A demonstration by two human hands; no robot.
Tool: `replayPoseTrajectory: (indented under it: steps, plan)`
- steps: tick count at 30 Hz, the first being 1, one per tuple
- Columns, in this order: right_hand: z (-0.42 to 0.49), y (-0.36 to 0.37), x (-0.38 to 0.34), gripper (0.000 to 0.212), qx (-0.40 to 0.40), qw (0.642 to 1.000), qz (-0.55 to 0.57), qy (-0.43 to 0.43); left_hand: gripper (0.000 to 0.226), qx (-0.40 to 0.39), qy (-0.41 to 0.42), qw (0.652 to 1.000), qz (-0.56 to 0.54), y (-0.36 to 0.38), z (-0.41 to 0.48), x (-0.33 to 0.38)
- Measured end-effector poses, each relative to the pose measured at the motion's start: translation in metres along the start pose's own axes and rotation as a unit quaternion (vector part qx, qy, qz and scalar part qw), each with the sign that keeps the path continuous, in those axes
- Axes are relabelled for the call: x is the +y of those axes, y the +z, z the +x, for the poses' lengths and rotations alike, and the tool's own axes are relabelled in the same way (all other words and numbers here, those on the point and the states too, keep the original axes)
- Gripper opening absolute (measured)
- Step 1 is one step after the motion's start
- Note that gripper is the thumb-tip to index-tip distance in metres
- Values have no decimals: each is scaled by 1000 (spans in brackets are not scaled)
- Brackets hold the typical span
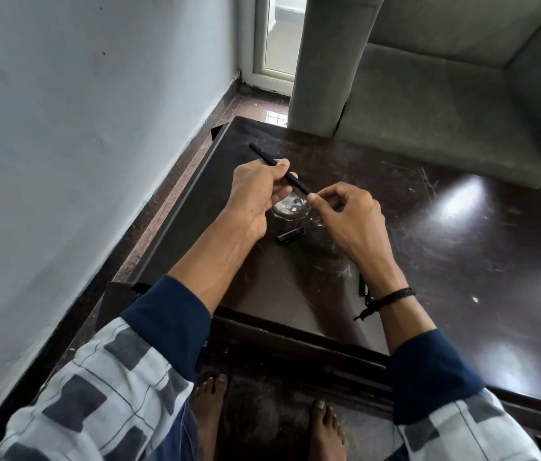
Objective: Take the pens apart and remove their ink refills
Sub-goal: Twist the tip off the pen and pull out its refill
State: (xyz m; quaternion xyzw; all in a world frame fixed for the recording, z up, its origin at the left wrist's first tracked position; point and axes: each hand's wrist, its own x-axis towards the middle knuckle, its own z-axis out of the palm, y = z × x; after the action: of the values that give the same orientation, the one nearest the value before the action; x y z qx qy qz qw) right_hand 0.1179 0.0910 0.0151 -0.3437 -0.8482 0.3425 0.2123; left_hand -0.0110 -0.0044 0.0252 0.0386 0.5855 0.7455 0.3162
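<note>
Head view: your left hand (253, 191) is closed around the middle of the pen (279, 169), above the bench (428, 227). Its long axis runs from far left to near right. Your right hand (345, 214) pinches the near-right tip, so pull along this axis.

No readable text, labels or numbers anywhere.

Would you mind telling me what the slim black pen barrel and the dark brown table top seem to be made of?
The slim black pen barrel, held in the left hand, looks like matte plastic: even black, no glint. The dark brown table top looks like glossy lacquered wood or laminate: it mirrors window light and shows pale scratches.
</note>
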Motion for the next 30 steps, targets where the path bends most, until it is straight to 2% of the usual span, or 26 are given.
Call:
replayPoseTrajectory:
  steps: [5,30]
  plan:
    - [0,4,2,21,-23,999,-24,2,4,8,0,1000,1,0,1,0]
    - [2,6,6,18,-25,999,-22,-11,8,-15,-1,999,29,1,-5,3]
